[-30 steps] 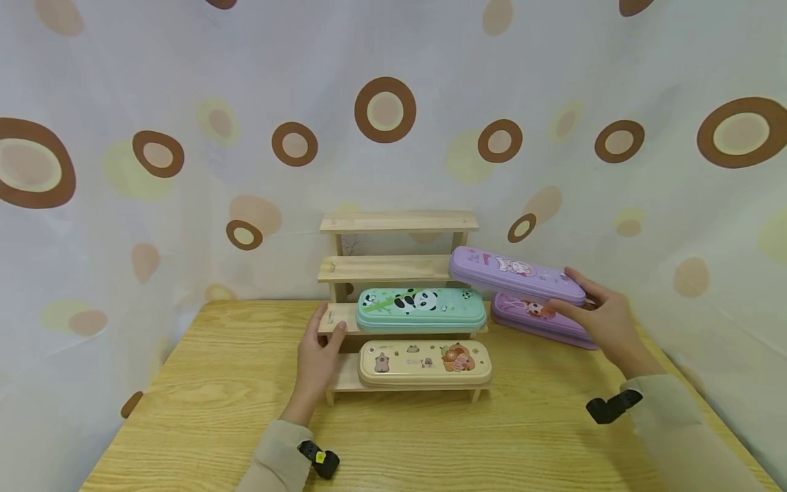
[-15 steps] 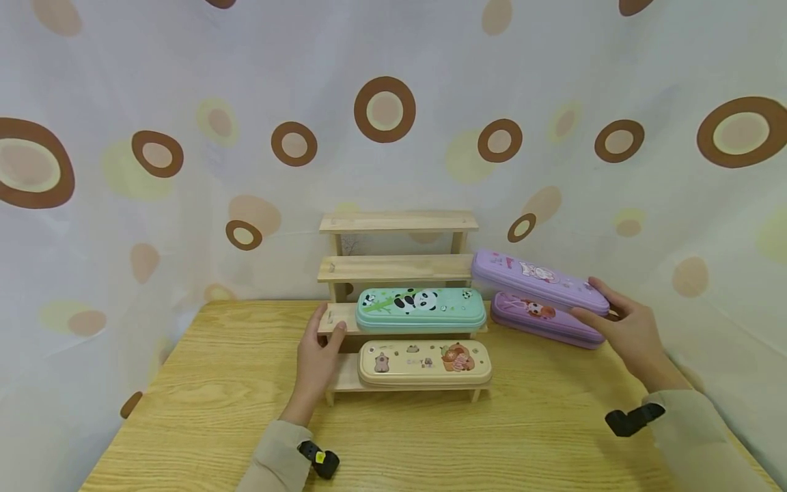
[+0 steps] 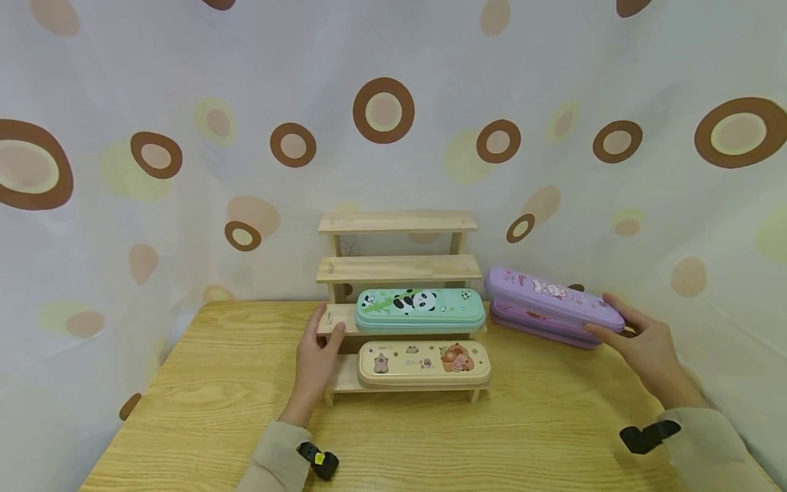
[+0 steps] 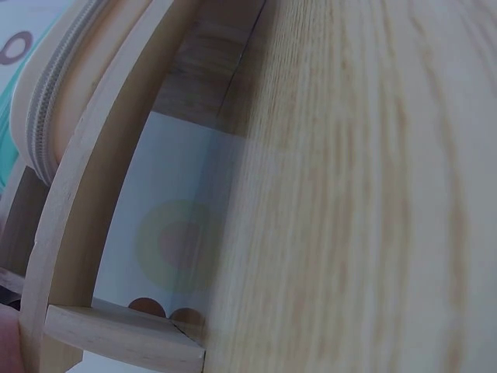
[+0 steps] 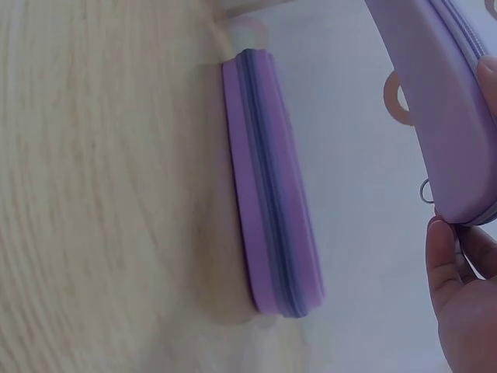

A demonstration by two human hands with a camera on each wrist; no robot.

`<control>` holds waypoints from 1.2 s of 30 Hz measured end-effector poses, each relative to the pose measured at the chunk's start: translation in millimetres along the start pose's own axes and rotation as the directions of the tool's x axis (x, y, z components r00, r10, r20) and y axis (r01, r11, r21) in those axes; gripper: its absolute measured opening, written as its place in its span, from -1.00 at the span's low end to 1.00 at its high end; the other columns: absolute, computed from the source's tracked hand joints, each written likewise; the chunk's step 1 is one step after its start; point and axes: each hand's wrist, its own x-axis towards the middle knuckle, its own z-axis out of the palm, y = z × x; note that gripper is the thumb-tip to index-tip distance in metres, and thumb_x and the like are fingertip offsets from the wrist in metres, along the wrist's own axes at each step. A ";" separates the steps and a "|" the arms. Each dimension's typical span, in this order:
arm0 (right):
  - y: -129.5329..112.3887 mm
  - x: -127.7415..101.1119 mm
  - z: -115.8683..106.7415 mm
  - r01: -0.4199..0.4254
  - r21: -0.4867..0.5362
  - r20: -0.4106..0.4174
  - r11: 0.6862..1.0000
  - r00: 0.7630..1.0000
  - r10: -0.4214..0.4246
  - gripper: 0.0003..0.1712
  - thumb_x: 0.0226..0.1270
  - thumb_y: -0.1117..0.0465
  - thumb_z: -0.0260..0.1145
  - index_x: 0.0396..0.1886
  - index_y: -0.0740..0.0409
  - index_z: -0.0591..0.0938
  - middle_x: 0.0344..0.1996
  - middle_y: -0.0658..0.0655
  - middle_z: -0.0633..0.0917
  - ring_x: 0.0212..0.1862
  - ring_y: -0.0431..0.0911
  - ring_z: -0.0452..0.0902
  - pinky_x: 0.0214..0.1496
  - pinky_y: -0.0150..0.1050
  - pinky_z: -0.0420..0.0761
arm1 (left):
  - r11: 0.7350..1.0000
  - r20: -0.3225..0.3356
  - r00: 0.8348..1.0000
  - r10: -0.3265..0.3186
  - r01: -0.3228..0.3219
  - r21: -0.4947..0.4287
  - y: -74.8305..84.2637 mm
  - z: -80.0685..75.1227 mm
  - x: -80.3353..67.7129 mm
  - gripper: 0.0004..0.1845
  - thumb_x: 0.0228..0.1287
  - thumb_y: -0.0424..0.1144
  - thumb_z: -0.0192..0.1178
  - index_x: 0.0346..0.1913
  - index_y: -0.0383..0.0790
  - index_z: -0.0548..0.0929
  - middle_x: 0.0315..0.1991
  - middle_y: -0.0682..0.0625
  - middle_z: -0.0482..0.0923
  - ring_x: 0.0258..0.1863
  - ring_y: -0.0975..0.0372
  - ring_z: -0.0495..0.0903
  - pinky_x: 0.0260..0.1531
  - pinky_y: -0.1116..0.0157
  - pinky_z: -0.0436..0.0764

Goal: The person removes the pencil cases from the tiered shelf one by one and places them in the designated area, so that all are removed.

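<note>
My right hand (image 3: pixel 647 345) grips the right end of a light purple pencil case (image 3: pixel 553 297) with a white cartoon figure on its lid. In the right wrist view that case is in the air, apart from a darker purple pencil case (image 5: pixel 272 186) on the table. A stepped wooden rack (image 3: pixel 399 268) stands at the centre; my left hand (image 3: pixel 316 359) holds its left end at the second step from the bottom, thumb in front. On that step lies a mint green pencil case (image 3: pixel 421 311) with pandas. A cream pencil case (image 3: pixel 424 363) occupies the lowest step.
The rack stands on a wood-grain table (image 3: pixel 430 444). Behind it and at both sides hangs a pale curtain (image 3: pixel 393 178) with brown rings. The rack's two upper steps rise at the back, near the curtain.
My right hand has carried the light purple case right and down, from beside the rack's third step to over the darker purple case. The left hand stays in place.
</note>
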 end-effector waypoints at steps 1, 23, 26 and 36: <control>1.8 -1.1 0.0 -0.005 -0.001 0.002 1.000 1.000 0.005 -0.16 0.32 0.18 0.41 0.53 -0.11 0.25 0.45 0.13 0.28 -0.03 -0.58 0.42 -0.08 -0.62 0.50 | 1.000 0.000 1.000 0.002 -0.002 0.002 -0.3 0.0 0.0 -0.29 0.44 0.09 0.13 0.54 -0.02 0.19 0.49 -0.09 0.17 0.45 0.06 0.16 0.36 0.04 0.25; 39.9 -18.6 1.4 0.041 -0.159 0.046 0.986 0.998 -0.035 -0.16 0.29 0.11 0.44 0.47 0.22 0.30 0.33 0.55 0.31 -0.04 -0.61 0.31 -0.15 -0.65 0.49 | 1.000 -0.003 1.000 0.017 -0.017 0.001 -0.7 -0.5 0.0 -0.29 0.44 0.08 0.14 0.53 -0.05 0.20 0.46 -0.09 0.22 0.43 0.06 0.20 0.34 0.02 0.28; 41.9 -19.2 1.7 0.029 -0.186 0.054 0.982 0.998 -0.019 -0.16 0.27 0.06 0.45 0.45 0.24 0.32 0.33 0.53 0.31 -0.05 -0.64 0.28 -0.16 -0.67 0.47 | 1.000 -0.003 1.000 0.017 -0.017 -0.001 -0.8 -0.4 0.2 -0.29 0.43 0.09 0.15 0.53 -0.05 0.21 0.46 -0.09 0.23 0.43 0.07 0.21 0.34 0.03 0.29; 47.8 -23.9 2.5 -0.031 -0.223 0.114 0.974 0.992 0.058 -0.10 0.28 -0.03 0.43 0.49 0.19 0.25 0.37 0.48 0.27 0.08 -0.52 0.24 -0.14 -0.72 0.38 | 1.000 -0.003 1.000 0.015 -0.015 -0.005 -1.8 -0.3 1.3 -0.27 0.44 0.07 0.14 0.53 -0.11 0.19 0.48 -0.10 0.19 0.44 0.05 0.18 0.35 0.03 0.27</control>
